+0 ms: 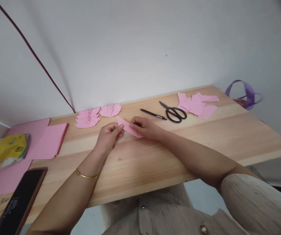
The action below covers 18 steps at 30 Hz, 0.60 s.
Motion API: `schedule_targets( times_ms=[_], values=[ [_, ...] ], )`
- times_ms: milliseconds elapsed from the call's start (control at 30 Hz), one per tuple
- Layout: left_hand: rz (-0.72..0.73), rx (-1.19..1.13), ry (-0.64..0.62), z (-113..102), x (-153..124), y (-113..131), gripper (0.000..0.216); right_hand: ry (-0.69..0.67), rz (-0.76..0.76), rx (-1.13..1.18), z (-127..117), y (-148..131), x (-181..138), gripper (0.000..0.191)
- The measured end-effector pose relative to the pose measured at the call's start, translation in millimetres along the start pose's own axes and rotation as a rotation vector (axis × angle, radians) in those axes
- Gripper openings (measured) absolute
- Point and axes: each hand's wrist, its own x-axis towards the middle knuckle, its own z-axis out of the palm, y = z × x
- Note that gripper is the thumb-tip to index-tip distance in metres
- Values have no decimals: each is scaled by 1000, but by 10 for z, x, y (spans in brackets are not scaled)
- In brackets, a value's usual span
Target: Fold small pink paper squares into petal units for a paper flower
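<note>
A folded pink paper piece (126, 125) lies on the wooden table (155, 156) between both hands. My left hand (108, 136) has its fingers curled and presses the paper's left part with the fingertips. My right hand (145, 127) pinches the paper's right part, fingers closed over it. A gold bangle (86, 175) sits on my left wrist. Several cut pink paper shapes (88, 118) and one more (110, 110) lie just beyond the hands by the wall.
Black scissors (174, 113) and a black pen (153, 114) lie at the back right, beside loose pink scraps (197, 104). A pink paper stack (48, 140), a yellow packet (8, 151) and a dark phone (20, 200) are at left. A purple ribbon (245, 94) hangs off the right corner.
</note>
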Motion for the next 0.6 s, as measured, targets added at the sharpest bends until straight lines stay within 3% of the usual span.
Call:
schedule_targets(
  times_ms=[133,267,400,600],
  values=[
    [-19,2,-41,2,-9,24,25,21,25,5,6,-7,-3,23],
    [-38,175,-142,34,-55,50,25,41,21,22,22,-39,-13,25],
    [-39,296,-98,56,-82,50,27,47,-3,53,37,-62,-17,24],
    [-16,234,-113,38,-61,57,27,17,1,83,46,-25,-20,21]
  ],
)
